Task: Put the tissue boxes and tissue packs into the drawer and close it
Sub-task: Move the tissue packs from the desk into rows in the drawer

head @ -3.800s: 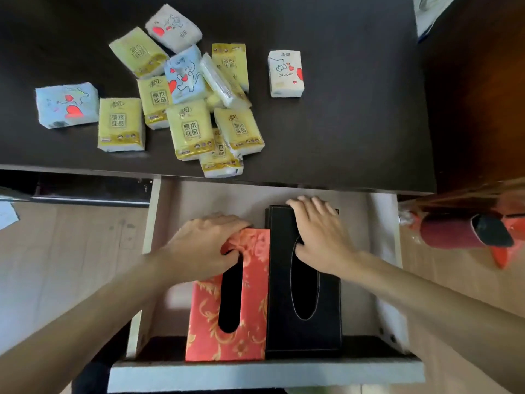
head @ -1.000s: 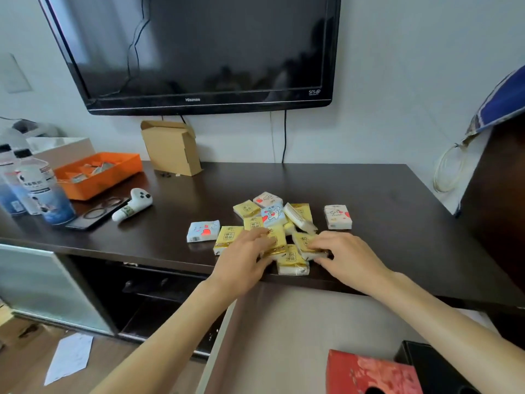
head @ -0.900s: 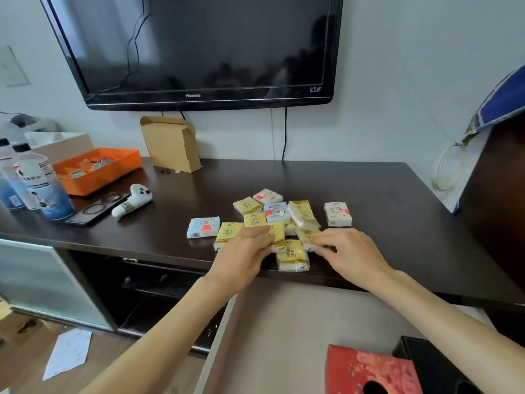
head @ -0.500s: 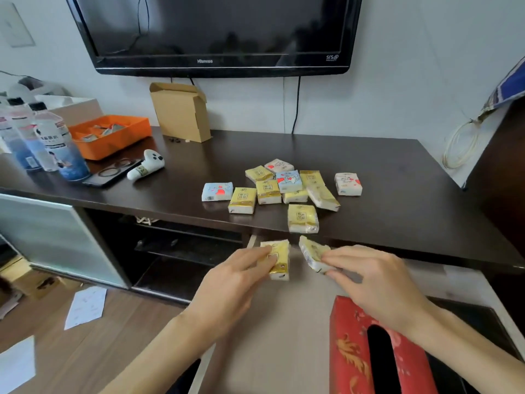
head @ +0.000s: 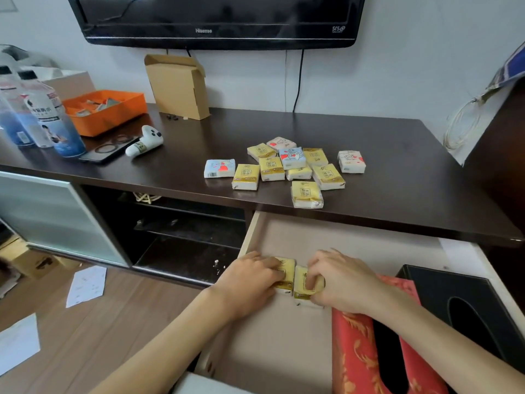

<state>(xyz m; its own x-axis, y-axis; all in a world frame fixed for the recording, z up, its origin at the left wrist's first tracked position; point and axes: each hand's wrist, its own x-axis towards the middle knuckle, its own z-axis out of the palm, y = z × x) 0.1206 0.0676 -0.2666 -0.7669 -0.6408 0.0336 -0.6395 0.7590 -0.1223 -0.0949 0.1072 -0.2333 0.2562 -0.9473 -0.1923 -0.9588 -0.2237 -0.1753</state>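
Observation:
The drawer [head: 355,240] stands pulled out below the dark cabinet top [head: 397,166]. My left hand [head: 250,280] presses a yellow tissue pack [head: 287,270] onto the drawer floor at its left side. Beside it my right hand [head: 343,280] holds a second yellow tissue pack [head: 302,285] down; the two packs touch. A red tissue box [head: 355,354] and a black tissue box [head: 454,291] lie side by side in the drawer's right part. Several more tissue packs [head: 287,169], yellow, blue and white, stay clustered on the cabinet top.
On the cabinet's left end stand plastic bottles [head: 42,115], an orange tray [head: 105,112], a phone [head: 108,149] and a white controller [head: 145,140]. A cardboard box [head: 176,83] sits under the wall TV [head: 216,21]. Papers [head: 85,285] lie on the wooden floor.
Both hands picked one yellow pack each off the cabinet top and brought them down into the drawer, where they now rest on its floor. My view tilted downward.

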